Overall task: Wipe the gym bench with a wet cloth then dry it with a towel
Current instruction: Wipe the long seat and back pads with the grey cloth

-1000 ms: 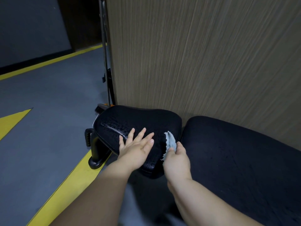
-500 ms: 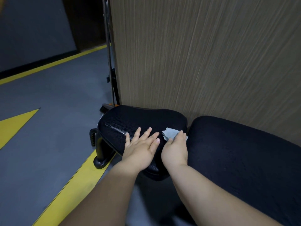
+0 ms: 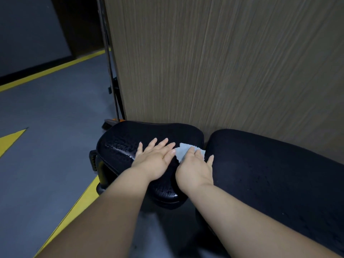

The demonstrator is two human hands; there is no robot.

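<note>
Cloth (image 3: 183, 149) has moved from the near edge of the seat pad (image 3: 126, 138) onto its top, beside the back pad (image 3: 270, 164). Right hand (image 3: 195, 170): grip flat, fingers straight, pressing the cloth down. Left hand (image 3: 154, 161): flat on the same surface, holding nothing. Judged: wiping under way, drying not begun

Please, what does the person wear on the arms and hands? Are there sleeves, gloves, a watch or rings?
Nothing shows. The left forearm and right forearm are bare to the picture's edge, no sleeve in view. The left hand and right hand have no glove, watch, bracelet or ring.
</note>
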